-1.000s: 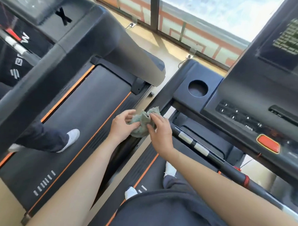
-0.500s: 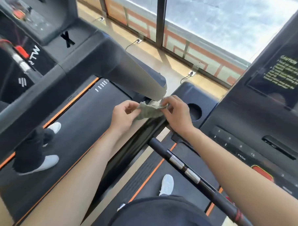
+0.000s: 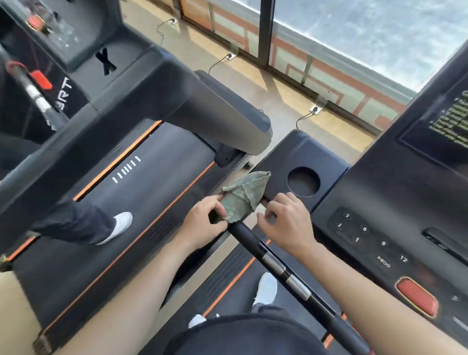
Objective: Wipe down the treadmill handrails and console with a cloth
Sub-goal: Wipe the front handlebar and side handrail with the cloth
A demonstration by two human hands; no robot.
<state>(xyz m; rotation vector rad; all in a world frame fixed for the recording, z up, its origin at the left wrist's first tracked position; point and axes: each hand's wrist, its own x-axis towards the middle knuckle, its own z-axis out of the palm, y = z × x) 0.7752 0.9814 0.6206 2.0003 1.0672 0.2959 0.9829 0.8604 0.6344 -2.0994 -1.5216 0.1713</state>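
Note:
A crumpled grey-green cloth (image 3: 241, 197) lies over the upper end of the black handrail (image 3: 254, 246), where the rail meets the console tray (image 3: 279, 158). My left hand (image 3: 202, 225) grips the cloth's lower left part, against the rail. My right hand (image 3: 288, 224) hovers just right of the cloth with loosely curled fingers and holds nothing that shows. The dark console (image 3: 387, 205) with number keys rises to the right. A red button (image 3: 416, 296) sits on it further down.
A round cup holder (image 3: 303, 181) opens in the tray beside my right hand. On the neighbouring treadmill (image 3: 152, 190) to the left, another person's leg (image 3: 75, 221) and white shoe (image 3: 122, 224) are on the belt. Windows (image 3: 368, 30) line the far wall.
The cloth, stretched between both hands before, now rests on the top of the handrail. My right hand has let go and sits beside it. The view has tilted up.

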